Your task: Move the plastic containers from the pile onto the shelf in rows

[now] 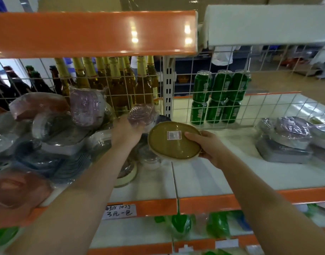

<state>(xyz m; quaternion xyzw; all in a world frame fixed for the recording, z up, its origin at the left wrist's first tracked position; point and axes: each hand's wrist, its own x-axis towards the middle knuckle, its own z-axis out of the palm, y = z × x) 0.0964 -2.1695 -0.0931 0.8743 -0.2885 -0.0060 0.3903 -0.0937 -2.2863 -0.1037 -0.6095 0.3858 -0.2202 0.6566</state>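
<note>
Nearest, the right hand (206, 147) held a round olive-lidded container (173, 140) tilted above the white shelf (204, 173), thumb on the lid beside its barcode label (174, 135), fingers curled under the rim. Just left, the left hand (126, 133) closed its grip on a wrapped pinkish container (142, 114) atop the pile (47, 137). Farther right, wrapped containers (287, 140) sat stacked on the shelf. Behind the wire grid (264, 107) stood green cans (218, 96) and bottles (117, 83).

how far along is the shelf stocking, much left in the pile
Early. A few wrapped containers already sit at the shelf's right end. The right hand holds an olive lidded container; the left hand grips a wrapped one. A large pile remains.
</note>
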